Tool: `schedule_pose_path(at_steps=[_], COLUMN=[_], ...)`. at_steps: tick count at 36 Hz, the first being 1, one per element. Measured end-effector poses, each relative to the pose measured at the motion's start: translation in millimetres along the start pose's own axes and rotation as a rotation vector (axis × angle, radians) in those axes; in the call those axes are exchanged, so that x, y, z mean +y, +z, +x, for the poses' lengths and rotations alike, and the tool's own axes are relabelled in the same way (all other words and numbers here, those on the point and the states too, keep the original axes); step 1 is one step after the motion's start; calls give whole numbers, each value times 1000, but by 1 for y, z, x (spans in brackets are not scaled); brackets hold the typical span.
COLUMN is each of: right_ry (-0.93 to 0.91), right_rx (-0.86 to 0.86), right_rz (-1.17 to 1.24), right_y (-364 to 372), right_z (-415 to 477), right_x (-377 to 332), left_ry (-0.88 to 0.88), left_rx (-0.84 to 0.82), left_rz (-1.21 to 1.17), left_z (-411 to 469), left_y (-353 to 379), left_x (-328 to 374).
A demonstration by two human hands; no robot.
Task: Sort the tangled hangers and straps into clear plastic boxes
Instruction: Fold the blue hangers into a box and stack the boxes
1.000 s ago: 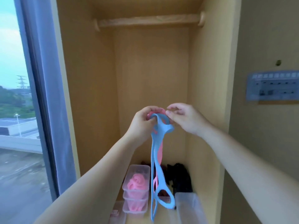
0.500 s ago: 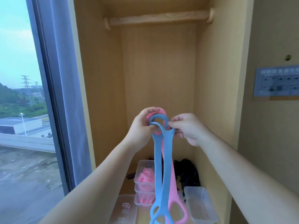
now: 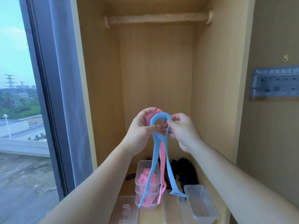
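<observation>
Grips the top loop of the blue hanger (image 3: 161,114) with the left hand (image 3: 142,131) and pinches it with the right hand (image 3: 182,130), high above the wardrobe floor (image 3: 128,189), pink hanger (image 3: 162,152) tangled through. Below: stacked clear boxes (image 3: 139,175) with pink straps (image 3: 144,177) mid-floor, empty clear box (image 3: 202,206) at the front right edge, black straps (image 3: 186,172) in the back right corner
</observation>
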State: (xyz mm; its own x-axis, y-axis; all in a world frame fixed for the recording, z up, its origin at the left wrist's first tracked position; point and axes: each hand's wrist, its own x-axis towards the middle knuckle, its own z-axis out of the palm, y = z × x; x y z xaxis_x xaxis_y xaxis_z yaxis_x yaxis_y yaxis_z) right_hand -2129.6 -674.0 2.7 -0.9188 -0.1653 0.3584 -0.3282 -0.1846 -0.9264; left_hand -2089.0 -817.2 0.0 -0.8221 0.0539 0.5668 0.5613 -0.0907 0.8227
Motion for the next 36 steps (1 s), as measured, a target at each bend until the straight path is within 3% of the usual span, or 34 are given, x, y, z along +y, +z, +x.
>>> schedule_pose_path(at_steps=[2,7,13,23,36], right_ry=[8,-126,-257,-482,-419], right_rx=[11,18,-75,-41,-170], right_rz=[-74,-527,-447,-513,-464], right_y=[1,-9,-14,-12,-11], right_z=[2,5,9,11,20], right_x=[4,5,2,6,1], left_ry=[18,8,0,7,-3], left_rx=[17,77,48,54,34], left_rz=[15,18,-23,-91,171], left_z=[0,1,1,3,8], left_y=[-1,-8,-7,-13,-19], left_x=[-2,-8,-10,-16,-17])
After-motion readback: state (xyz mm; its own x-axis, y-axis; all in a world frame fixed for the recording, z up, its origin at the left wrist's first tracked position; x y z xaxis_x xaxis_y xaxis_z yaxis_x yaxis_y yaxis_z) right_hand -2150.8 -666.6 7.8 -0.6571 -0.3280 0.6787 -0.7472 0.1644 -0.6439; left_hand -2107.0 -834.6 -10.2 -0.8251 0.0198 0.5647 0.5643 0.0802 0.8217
